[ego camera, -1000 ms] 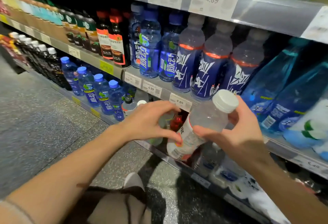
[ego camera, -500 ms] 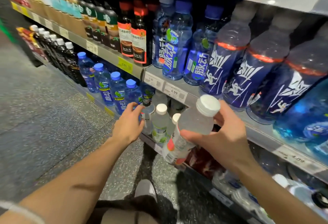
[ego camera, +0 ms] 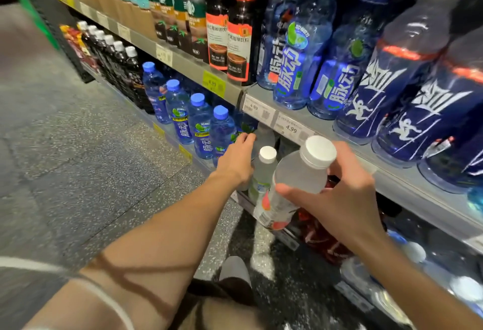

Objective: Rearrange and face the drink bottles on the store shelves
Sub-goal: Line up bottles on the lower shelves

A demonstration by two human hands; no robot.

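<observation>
My right hand (ego camera: 342, 204) grips a clear bottle (ego camera: 300, 175) with a white cap and a peach label, tilted in front of the lower shelf. My left hand (ego camera: 236, 161) reaches into that lower shelf and curls around a clear bottle (ego camera: 265, 135) that it mostly hides. Another white-capped clear bottle (ego camera: 264, 173) stands between my two hands. To the left of my left hand runs a row of blue-capped blue bottles (ego camera: 198, 120).
The middle shelf edge (ego camera: 261, 110) with price tags juts out above my hands. It carries blue bottles (ego camera: 295, 68), dark blue bottles (ego camera: 386, 81) and coffee bottles (ego camera: 237, 42). Black white-capped bottles (ego camera: 122, 68) stand far left. Red bottles (ego camera: 321, 241) sit below. Speckled floor (ego camera: 78, 160) lies left.
The view has moved closer to the shelves. My left hand went from the held bottle to the lower shelf and curled deeper around a bottle there. My right hand keeps its bottle.
</observation>
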